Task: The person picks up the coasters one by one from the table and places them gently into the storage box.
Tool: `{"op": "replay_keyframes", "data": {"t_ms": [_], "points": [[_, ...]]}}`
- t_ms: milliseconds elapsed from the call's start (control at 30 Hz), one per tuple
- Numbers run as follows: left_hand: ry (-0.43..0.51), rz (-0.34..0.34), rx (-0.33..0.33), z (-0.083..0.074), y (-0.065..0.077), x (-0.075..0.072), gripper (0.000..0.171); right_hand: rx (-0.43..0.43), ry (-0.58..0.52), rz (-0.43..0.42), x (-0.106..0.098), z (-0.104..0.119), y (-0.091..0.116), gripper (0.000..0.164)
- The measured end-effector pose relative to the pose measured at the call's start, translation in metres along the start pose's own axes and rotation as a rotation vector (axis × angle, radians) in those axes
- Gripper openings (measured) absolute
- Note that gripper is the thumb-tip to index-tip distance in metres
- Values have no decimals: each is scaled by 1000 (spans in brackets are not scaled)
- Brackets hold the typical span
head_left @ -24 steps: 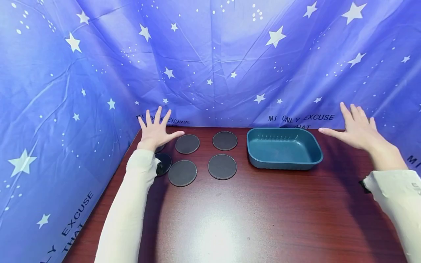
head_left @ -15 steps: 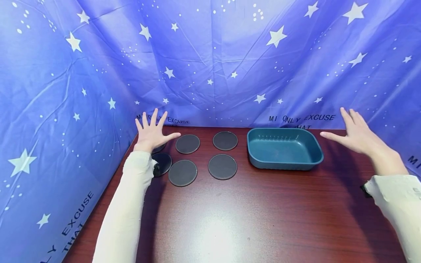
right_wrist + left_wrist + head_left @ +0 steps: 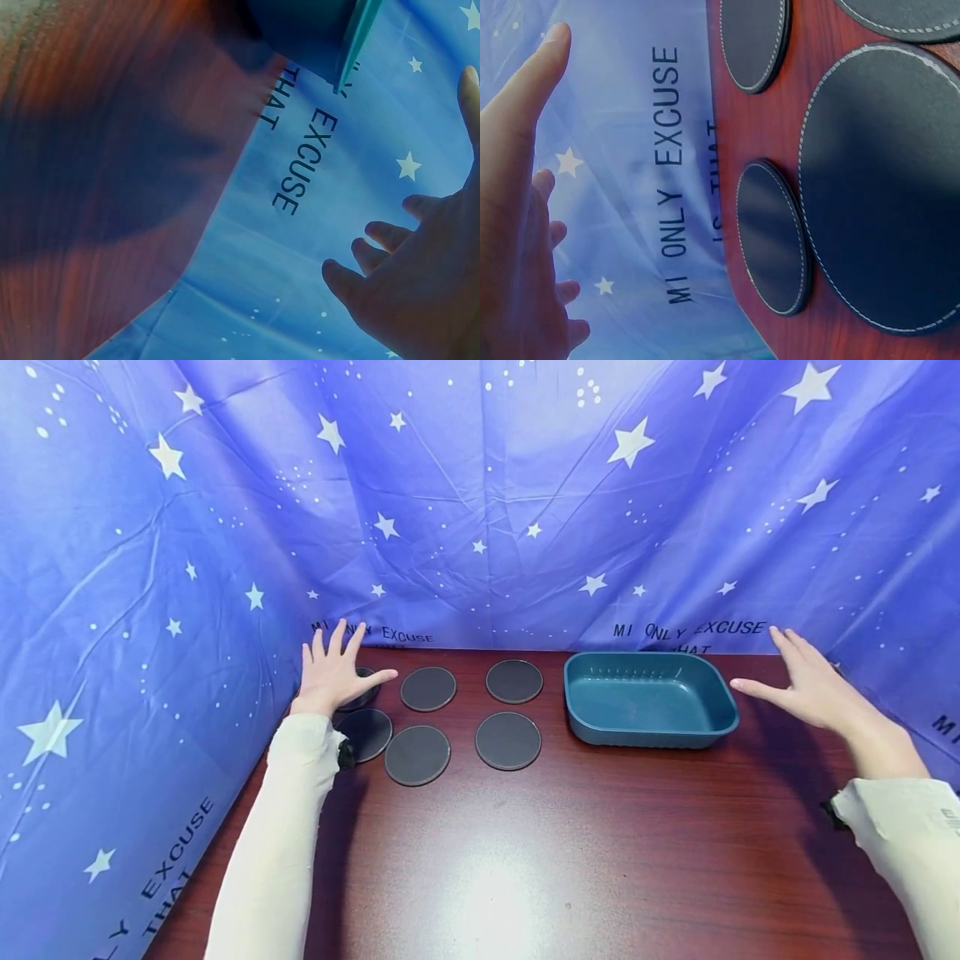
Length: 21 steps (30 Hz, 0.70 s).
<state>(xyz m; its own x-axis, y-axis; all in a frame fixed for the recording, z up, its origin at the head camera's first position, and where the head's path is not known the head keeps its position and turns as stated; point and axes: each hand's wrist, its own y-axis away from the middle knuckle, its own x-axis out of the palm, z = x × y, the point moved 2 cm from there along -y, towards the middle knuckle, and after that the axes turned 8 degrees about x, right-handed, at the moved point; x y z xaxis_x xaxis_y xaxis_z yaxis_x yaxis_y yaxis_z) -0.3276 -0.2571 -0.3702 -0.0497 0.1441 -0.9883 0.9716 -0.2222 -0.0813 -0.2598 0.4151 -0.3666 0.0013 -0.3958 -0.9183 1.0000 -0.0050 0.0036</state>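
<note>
At left, the left hand point(image 3: 328, 678), fingers spread, is near six round, black, leathery discs point(image 3: 417, 755) with pale stitched rims, lying left to centre on the glossy wood-grained tabletop point(image 3: 637, 852). Right of centre, a smooth teal tub point(image 3: 645, 737) shows small ribs inside; at right, the right hand point(image 3: 813, 689) is near it, fingers apart.
</note>
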Motion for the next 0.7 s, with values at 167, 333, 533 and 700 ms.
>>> {"op": "replay_keyframes", "data": {"t_ms": [167, 333, 533, 700], "points": [[-2, -17, -4, 6, 4, 2, 109, -28, -31, 9, 6, 1, 4, 101], [5, -20, -12, 12, 8, 5, 110, -12, -39, 39, 13, 2, 8, 101], [36, -5, -19, 23, 13, 10, 111, -14, -64, 51, 21, 3, 11, 102], [53, 9, -22, 32, 19, 15, 111, -28, -96, 44, 28, 2, 14, 102]]}}
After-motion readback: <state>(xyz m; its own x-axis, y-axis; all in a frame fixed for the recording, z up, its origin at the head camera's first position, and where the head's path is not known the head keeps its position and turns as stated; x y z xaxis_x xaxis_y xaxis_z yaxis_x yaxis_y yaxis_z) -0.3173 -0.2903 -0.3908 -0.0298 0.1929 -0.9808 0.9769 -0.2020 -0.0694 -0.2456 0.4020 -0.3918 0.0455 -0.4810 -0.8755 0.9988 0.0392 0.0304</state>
